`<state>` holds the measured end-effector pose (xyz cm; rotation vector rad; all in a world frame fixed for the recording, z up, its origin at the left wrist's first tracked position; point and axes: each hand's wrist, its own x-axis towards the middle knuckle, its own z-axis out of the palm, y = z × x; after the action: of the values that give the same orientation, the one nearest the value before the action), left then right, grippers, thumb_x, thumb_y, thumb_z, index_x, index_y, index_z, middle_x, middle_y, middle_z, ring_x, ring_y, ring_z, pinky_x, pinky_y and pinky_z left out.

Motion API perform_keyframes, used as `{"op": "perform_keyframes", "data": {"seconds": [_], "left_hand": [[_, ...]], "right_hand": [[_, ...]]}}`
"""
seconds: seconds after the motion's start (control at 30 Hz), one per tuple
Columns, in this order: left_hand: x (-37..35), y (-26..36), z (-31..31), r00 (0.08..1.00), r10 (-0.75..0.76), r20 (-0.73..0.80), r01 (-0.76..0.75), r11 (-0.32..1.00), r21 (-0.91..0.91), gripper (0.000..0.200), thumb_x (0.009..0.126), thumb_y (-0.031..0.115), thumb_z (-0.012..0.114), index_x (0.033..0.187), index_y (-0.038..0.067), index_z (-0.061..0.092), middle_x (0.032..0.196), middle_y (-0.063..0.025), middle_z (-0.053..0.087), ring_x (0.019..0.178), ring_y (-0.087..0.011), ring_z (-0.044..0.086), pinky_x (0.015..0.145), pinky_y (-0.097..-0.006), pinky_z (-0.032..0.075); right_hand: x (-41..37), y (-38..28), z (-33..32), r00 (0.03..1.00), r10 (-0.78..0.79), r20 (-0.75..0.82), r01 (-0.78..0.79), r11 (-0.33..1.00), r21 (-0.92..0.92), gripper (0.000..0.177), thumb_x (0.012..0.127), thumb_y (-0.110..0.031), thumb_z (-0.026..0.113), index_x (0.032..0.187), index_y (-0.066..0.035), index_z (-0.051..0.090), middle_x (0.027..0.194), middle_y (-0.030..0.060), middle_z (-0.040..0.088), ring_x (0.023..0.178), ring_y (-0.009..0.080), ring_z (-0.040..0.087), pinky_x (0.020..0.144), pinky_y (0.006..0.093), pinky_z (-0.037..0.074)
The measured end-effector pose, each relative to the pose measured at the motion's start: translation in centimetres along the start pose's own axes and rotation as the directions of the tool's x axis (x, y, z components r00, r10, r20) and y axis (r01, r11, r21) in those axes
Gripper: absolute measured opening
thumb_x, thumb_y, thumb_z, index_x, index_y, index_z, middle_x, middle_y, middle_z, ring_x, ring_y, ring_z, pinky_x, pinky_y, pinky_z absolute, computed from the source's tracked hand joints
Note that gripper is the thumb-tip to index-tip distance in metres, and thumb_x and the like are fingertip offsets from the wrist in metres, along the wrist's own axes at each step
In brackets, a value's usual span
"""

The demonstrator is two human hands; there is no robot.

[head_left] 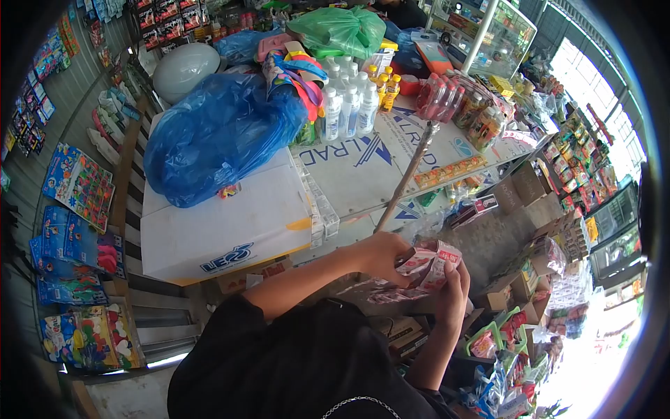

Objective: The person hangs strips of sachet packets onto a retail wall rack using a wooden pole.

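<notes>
Close in front of my chest I hold a bundle of pink-and-white printed packets, which looks like a folded strip of sachets. My left hand is closed around its left side, with the fingertips partly hidden behind the packaging. On the right edge, my right hand grips the bundle between thumb and fingers. More of the pink packaging hangs below my left hand. A wooden stick slants up behind my left hand, apart from the packets as far as I can tell.
A white carton with a blue plastic bag stands left on the counter. Clear-capped bottles and yellow bottles are further back. Boxes and a green basket crowd the right; hanging packs line the left wall.
</notes>
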<state>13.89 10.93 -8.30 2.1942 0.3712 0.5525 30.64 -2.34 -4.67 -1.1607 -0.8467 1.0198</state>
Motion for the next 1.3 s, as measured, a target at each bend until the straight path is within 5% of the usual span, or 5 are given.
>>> {"op": "perform_keyframes", "data": {"seconds": [0.47,0.57,0.97,1.23,1.3], "left_hand": [[-0.3,-1.2,0.6,0.994,-0.062,0.086,0.068,0.996,-0.064,0.052,0.068,0.032,0.084,0.111,0.008,0.068,0.093,-0.0124,0.069,0.089,-0.0319,0.067,0.080,-0.0372,0.051],[-0.8,-1.3,1.6,0.917,0.263,-0.301,-0.193,0.951,0.242,0.055,0.069,0.034,0.087,0.112,0.007,0.066,0.097,-0.0082,0.066,0.093,-0.0285,0.065,0.088,-0.0368,0.049],[-3.6,2.5,3.8,0.949,-0.309,-0.065,0.189,0.720,-0.668,0.032,0.099,0.017,0.061,0.126,-0.001,0.060,0.122,-0.0078,0.063,0.114,-0.0148,0.059,0.101,-0.0303,0.044],[-2.8,1.1,6.3,0.921,-0.389,-0.004,0.197,0.475,-0.858,0.031,0.101,0.018,0.058,0.126,0.001,0.058,0.118,-0.0053,0.061,0.112,-0.0120,0.057,0.099,-0.0275,0.043],[-3.4,-0.3,7.4,0.814,-0.471,-0.339,0.258,0.818,-0.515,0.026,0.100,0.019,0.060,0.121,0.003,0.059,0.112,-0.0043,0.061,0.104,-0.0111,0.058,0.093,-0.0266,0.045]], "right_hand": [[-0.3,0.3,1.1,0.989,0.040,-0.144,-0.041,0.999,-0.005,0.036,0.087,-0.018,0.077,0.117,-0.001,0.065,0.097,0.0029,0.073,0.077,0.0062,0.065,0.061,0.0193,0.049],[-0.4,0.6,1.1,0.968,0.073,-0.239,-0.083,0.996,-0.033,0.035,0.086,-0.023,0.079,0.113,-0.004,0.067,0.092,-0.0014,0.070,0.073,0.0030,0.061,0.056,0.0182,0.047],[-1.1,3.0,1.6,0.970,0.104,-0.218,-0.093,0.994,0.056,0.036,0.095,-0.022,0.070,0.123,-0.002,0.061,0.101,0.0022,0.070,0.084,0.0045,0.062,0.066,0.0201,0.049],[-2.3,3.4,1.5,0.939,0.143,-0.312,-0.117,0.988,0.101,0.032,0.096,-0.021,0.067,0.121,-0.001,0.061,0.099,0.0030,0.069,0.084,0.0069,0.064,0.069,0.0230,0.052],[-2.3,3.7,1.1,0.943,0.095,-0.319,-0.084,0.995,0.048,0.033,0.096,-0.021,0.067,0.122,-0.002,0.061,0.099,0.0021,0.068,0.082,0.0066,0.064,0.067,0.0228,0.053]]}}
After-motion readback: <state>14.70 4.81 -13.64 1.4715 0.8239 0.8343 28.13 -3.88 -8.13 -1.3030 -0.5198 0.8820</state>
